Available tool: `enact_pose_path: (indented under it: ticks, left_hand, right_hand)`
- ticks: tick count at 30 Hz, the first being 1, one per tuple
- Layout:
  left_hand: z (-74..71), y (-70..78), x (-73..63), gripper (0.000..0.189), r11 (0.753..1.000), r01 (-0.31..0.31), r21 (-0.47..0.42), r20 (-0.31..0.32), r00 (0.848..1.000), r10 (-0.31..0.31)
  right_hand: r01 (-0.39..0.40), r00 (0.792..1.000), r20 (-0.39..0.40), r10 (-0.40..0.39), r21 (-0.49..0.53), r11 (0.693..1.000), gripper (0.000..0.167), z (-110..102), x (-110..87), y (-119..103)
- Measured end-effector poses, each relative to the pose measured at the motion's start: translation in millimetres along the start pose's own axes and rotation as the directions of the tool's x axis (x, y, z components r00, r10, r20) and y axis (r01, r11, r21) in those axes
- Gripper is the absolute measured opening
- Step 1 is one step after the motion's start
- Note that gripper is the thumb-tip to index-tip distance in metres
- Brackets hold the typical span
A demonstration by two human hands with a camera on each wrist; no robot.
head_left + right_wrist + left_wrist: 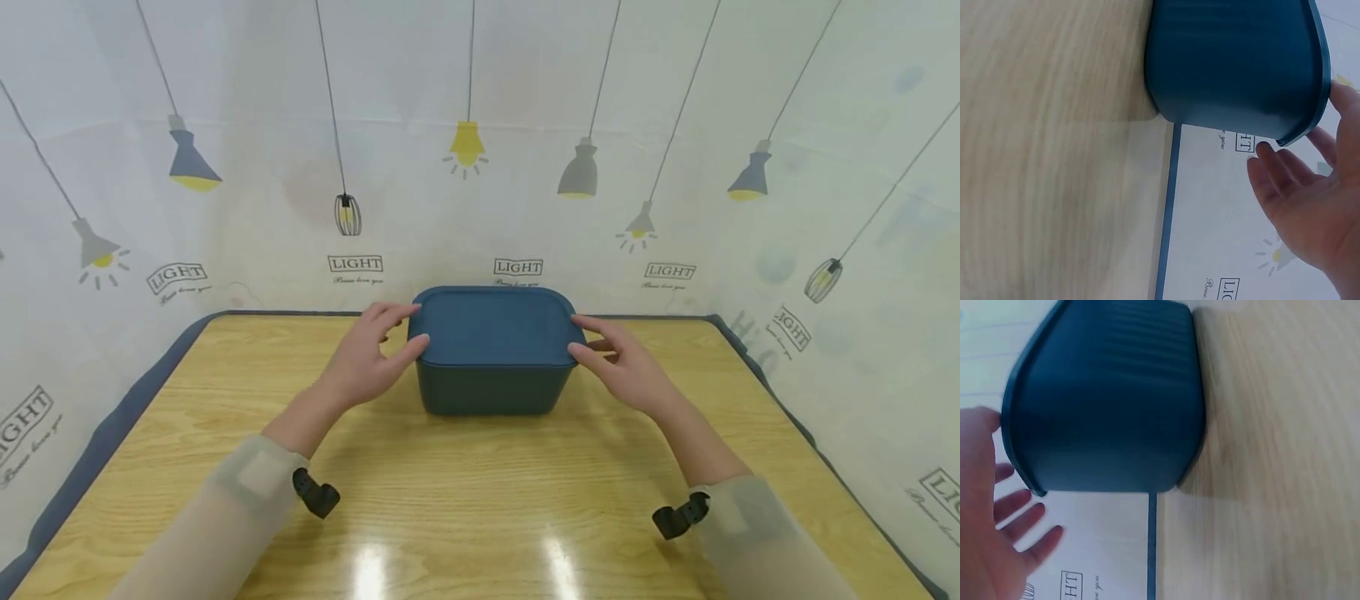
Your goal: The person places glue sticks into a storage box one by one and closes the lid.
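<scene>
A dark blue lidded box (491, 390) stands on the wooden table, close to the back wall. Its flat lid (491, 327) sits on top, hiding the inside. At the left end, my left hand (372, 354) touches the lid's rim with thumb and index fingertips. The left wrist view shows its other fingers (1024, 524) spread apart beside the box. My right hand (626, 367) meets the opposite end, thumb and index fingertips at the rim. In the right wrist view its remaining fingers (1279, 169) are loosely bent below the rim, off the box wall.
The wooden table (480, 492) extends in front of the box and to both sides. Behind it hangs a white cloth wall (405, 100) printed with lamps, with side panels left and right. A dark blue border (300, 313) runs along the table's back edge.
</scene>
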State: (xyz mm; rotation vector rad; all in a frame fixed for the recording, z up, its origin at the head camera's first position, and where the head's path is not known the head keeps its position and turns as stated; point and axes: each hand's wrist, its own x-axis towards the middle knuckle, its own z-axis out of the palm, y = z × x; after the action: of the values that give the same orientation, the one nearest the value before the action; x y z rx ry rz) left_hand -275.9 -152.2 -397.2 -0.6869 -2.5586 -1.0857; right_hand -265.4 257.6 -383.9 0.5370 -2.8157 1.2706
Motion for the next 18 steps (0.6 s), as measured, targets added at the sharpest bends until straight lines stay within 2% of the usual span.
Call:
enact_pose_path:
  ticks: [3,7,12,18]
  left_hand:
    - [-1.6,-5.5,5.4,0.074,0.994,0.104,0.019,0.122,0.987,-0.106]
    - [-1.4,-11.9,8.0,0.080,0.984,0.175,0.001,0.203,0.964,-0.172]
    - [-0.3,-15.0,5.6,0.079,0.973,0.224,-0.055,0.227,0.952,-0.206]
    - [2.5,-16.9,2.6,0.078,0.974,0.226,-0.034,0.208,0.954,-0.214]
  right_hand:
    - [-0.034,0.999,0.038,0.036,-0.036,0.999,0.072,-2,8.9,1]
    - [-0.084,0.994,0.068,0.086,-0.031,0.996,0.077,-1,17.5,2]
    - [-0.108,0.993,0.059,0.106,0.030,0.994,0.076,3,19.1,3]
    - [-0.090,0.996,0.029,0.088,0.065,0.994,0.072,10,19.4,6]
